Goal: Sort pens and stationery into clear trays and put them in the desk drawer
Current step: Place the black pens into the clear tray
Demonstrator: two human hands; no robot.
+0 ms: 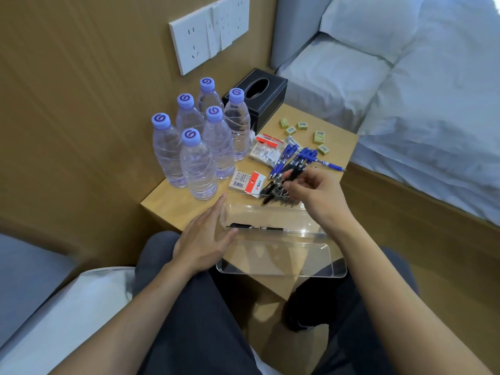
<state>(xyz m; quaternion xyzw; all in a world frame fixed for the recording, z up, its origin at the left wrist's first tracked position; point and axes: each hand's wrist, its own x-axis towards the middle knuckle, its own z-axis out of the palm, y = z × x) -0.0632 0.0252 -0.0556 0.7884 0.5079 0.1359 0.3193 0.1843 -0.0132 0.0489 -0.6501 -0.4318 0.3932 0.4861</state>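
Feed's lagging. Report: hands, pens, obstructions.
Left hand touches far tray end. Right hand grips black pens at its far rim. One black pen in tray. Water bottles left, not blocking.

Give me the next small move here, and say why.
Probably lower the right hand and lay its black pens in the far tray, beside the pen already there. The hand grips them just above that tray, and the left hand rests flat against the tray's end, likely steadying it. Blue pens lie unsorted on the table.
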